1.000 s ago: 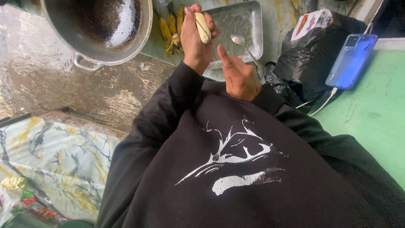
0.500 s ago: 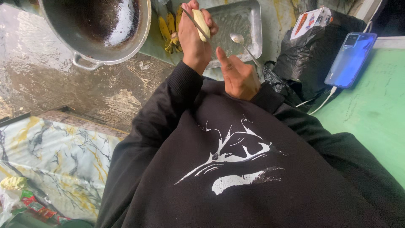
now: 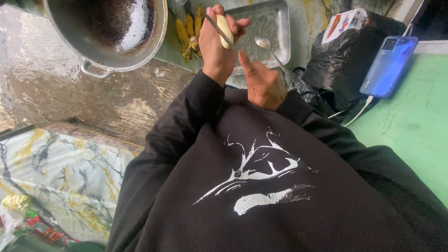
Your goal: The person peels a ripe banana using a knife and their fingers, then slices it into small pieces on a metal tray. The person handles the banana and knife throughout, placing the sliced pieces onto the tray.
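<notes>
Two bare hands work above a wet, mottled counter of worn stone, seen from over a black printed sweatshirt [image 3: 261, 186]. The left hand [image 3: 215, 44] is closed around a peeled, pale banana [image 3: 225, 29], held upright in the curled fingers over the near edge of a rectangular metal tray [image 3: 275, 28]. The right hand [image 3: 263, 84] sits just below and right of it, thumb raised, gripping a thin knife [image 3: 218, 29] whose blade runs up across the banana, touching it; the handle is hidden inside the fist. A spoon [image 3: 268, 49] lies in the tray, bowl upward, near the right thumb. Unpeeled yellow bananas [image 3: 189, 30] lie on the counter between the tray and a large round metal pan [image 3: 107, 28], whose dark inside shines with oil and whose loop handle points toward the viewer. To the right, a crumpled black plastic bag [image 3: 345, 65] carries a blue phone [image 3: 387, 65] with a white cable trailing from it, and a small printed carton [image 3: 345, 21] rests on top. A green painted surface [image 3: 410, 121] fills the right side. At lower left lies a marbled sheet patterned in white, grey and yellow [image 3: 70, 172], with bright wrappers [image 3: 39, 228] at its corner.
</notes>
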